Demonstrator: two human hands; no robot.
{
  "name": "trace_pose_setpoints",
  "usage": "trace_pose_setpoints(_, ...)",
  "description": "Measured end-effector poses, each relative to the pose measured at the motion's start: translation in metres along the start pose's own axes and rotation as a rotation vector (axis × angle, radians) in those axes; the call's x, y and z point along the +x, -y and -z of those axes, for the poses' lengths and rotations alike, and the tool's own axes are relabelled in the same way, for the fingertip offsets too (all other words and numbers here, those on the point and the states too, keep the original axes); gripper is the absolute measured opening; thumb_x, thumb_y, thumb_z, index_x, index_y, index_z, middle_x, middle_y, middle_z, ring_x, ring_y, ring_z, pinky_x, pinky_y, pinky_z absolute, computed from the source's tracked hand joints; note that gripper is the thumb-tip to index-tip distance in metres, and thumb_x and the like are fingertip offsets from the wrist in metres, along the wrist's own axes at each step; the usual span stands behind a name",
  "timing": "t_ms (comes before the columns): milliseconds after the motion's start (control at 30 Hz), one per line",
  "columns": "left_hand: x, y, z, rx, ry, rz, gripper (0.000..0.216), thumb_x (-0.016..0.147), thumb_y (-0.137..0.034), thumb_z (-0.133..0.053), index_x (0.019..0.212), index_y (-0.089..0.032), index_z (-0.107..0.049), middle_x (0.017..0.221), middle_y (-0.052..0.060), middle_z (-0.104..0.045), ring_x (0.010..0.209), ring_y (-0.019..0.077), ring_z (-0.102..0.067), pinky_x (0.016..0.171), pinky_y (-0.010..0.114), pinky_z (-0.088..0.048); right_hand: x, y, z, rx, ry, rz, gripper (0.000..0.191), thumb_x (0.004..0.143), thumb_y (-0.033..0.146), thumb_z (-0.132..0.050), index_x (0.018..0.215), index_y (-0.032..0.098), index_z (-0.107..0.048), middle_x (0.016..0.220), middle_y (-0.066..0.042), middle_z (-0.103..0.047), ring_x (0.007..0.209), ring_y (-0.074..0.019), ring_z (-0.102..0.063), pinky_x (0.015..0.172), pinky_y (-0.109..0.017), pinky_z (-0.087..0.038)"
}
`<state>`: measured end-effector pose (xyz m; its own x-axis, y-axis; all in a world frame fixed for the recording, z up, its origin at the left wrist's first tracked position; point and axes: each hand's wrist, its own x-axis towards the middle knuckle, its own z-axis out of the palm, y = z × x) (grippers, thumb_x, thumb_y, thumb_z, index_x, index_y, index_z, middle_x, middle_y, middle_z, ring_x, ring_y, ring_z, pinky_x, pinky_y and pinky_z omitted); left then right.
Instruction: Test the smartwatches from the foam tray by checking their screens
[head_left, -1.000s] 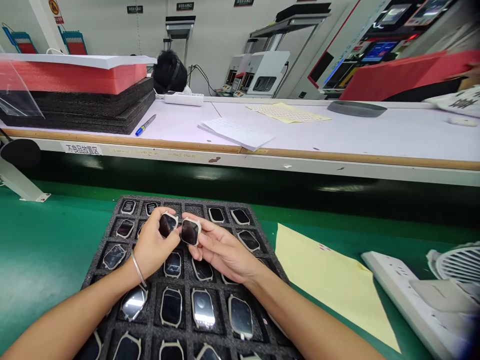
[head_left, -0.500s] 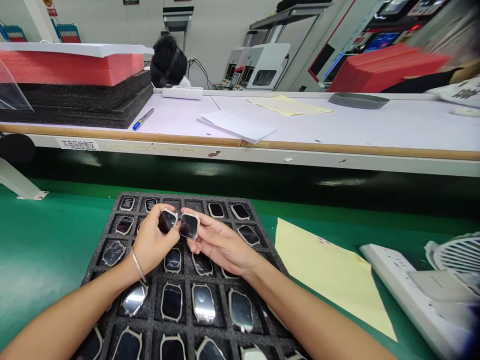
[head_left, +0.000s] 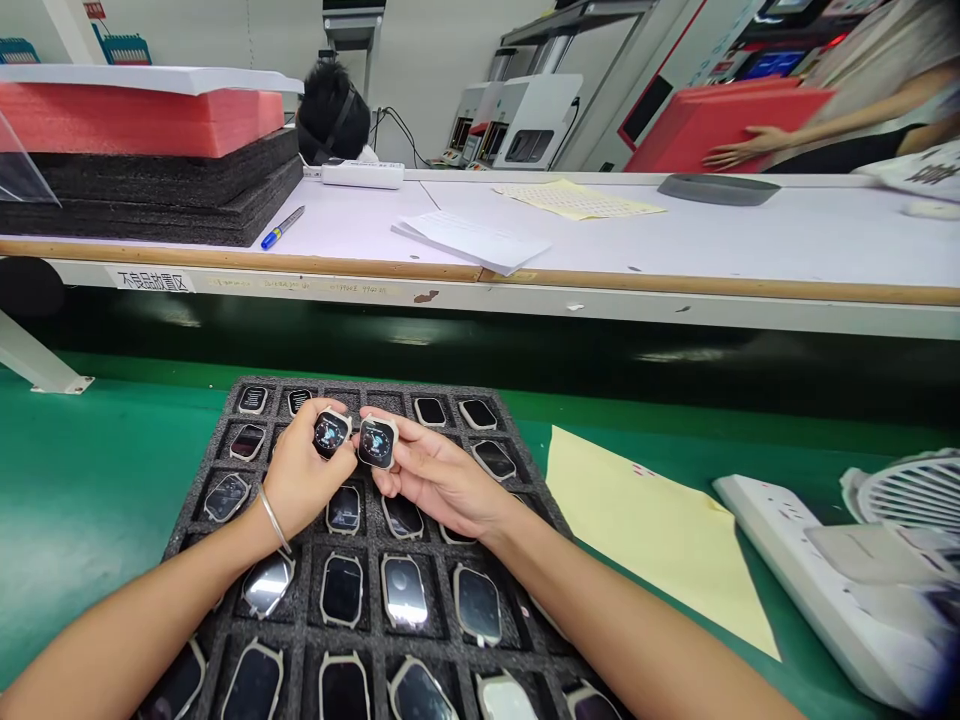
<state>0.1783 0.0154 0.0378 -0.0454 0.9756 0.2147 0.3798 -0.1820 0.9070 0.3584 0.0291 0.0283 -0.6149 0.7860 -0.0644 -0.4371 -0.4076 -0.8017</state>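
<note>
My left hand (head_left: 306, 468) grips a smartwatch body (head_left: 331, 434) without a strap, its screen lit with a dial. A second smartwatch body (head_left: 377, 443), also lit, is pinched in my right hand (head_left: 435, 470). The two watches are side by side, screens facing me, above the far part of a dark foam tray (head_left: 304, 625). Strapless watches such as this dark-screened one (head_left: 342, 590) lie in the tray's square pockets. Two watches in the far left row, one of them here (head_left: 253, 400), show lit text. My hands and forearms hide some pockets.
A yellow sheet (head_left: 652, 540) and a white power strip (head_left: 810, 580) lie right of the tray on the green table. Beyond is a raised shelf (head_left: 600, 240) with papers, a pen and stacked foam (head_left: 150, 190). Another person's hand (head_left: 750, 148) touches red foam (head_left: 697, 120).
Both held watch screens were dark and now show a lit dial. My hands stay nearly in place. At the back right, the other person and the red foam have shifted.
</note>
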Motion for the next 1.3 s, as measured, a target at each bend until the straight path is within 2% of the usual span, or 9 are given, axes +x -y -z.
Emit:
trace_pose_setpoints(167,-0.0009,-0.0018,0.0012,0.009,0.047,-0.006,0.028,0.076,-0.028,-0.06,0.103,-0.021,-0.054,0.091,0.001,-0.062,0.085,0.0173,-0.058,0.081,0.032,-0.045,-0.0006,0.0002,-0.0013,-0.007,0.015,0.014,0.047,0.079,0.031,-0.077,0.124,0.026,-0.063,0.098,-0.003,-0.065,0.067,-0.0105,-0.058,0.068,-0.027,-0.045)
trace_pose_setpoints(900,-0.002,-0.0043,0.0017,0.006,0.084,0.008,0.031,0.078,-0.031,-0.058,0.106,-0.02,-0.054,0.094,0.004,-0.064,0.094,0.0206,-0.06,0.084,0.034,-0.045,-0.0014,-0.0002,-0.0012,-0.003,0.044,0.027,0.046,0.08,0.03,-0.077,0.124,0.025,-0.062,0.093,0.0,-0.062,0.07,-0.0105,-0.059,0.07,-0.028,-0.048)
trace_pose_setpoints(1300,-0.0019,-0.0034,0.0022,0.0,0.102,0.007,0.031,0.078,-0.03,-0.057,0.107,-0.019,-0.054,0.097,0.004,-0.063,0.092,0.0193,-0.059,0.084,0.033,-0.044,-0.0008,-0.0012,0.0011,0.004,0.075,0.032,0.045,0.082,0.029,-0.075,0.125,0.025,-0.061,0.093,0.0,-0.063,0.07,-0.0101,-0.06,0.069,-0.027,-0.049)
